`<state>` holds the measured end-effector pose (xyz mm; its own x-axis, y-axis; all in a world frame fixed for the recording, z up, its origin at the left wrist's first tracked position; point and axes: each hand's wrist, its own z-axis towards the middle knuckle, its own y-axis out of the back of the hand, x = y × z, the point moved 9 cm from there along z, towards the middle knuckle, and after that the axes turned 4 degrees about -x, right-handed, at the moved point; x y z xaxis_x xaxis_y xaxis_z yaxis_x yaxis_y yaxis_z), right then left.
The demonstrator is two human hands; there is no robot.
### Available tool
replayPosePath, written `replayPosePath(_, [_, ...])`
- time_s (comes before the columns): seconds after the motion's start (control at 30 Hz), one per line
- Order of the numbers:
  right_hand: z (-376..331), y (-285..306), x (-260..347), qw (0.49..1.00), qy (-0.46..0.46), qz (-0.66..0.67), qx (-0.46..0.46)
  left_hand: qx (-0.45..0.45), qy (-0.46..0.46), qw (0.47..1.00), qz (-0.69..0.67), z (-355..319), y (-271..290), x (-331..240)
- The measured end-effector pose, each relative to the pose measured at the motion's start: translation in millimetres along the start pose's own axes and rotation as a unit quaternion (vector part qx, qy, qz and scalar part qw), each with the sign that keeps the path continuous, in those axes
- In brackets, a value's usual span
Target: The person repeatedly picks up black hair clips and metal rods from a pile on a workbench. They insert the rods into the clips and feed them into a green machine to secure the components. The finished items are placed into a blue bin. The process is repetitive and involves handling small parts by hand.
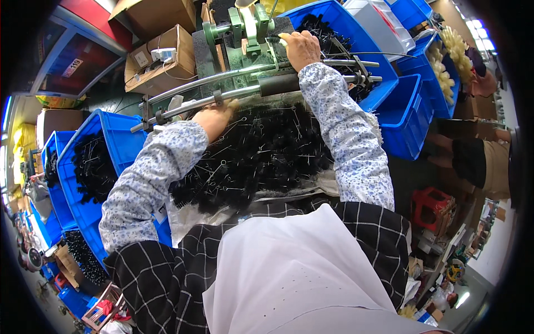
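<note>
Black with apparently pending brushes (267, 146) below green machine (236, 26), with completed share, curled right hand (303, 50) contents and blurred left hand (216, 118) grip indeterminate.

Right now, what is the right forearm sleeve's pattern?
The forearm sleeve is white with blue flowers; head view.

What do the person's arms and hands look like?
Both forearms wear white sleeves with a small blue, flowery print, reaching to the wrists. Further up, the clothing is black with a thin white grid. The left hand and right hand are bare, without gloves.
</note>
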<state>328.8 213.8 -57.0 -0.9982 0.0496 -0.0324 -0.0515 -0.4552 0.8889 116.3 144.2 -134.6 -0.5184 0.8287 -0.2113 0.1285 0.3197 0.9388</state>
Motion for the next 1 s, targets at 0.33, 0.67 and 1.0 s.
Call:
replayPosePath(0.33, [4.5, -12.1, -7.2, 0.998, -0.014, 0.06, 0.005, 0.047, 0.015, 0.989, 0.141, 30.7, -42.0, 10.6])
replayPosePath(0.67, [-9.5, -8.3, -26.6, 0.991, -0.099, -0.014, 0.085, -0.134, -0.174, 0.952, 0.212, -0.5, 6.9, -38.8])
replayPosePath(1.0, [-0.3, -11.6, 31.2, 0.996, -0.069, 0.051, 0.007, -0.125, -0.142, 0.981, 0.041, -21.9, 62.2, -47.7])
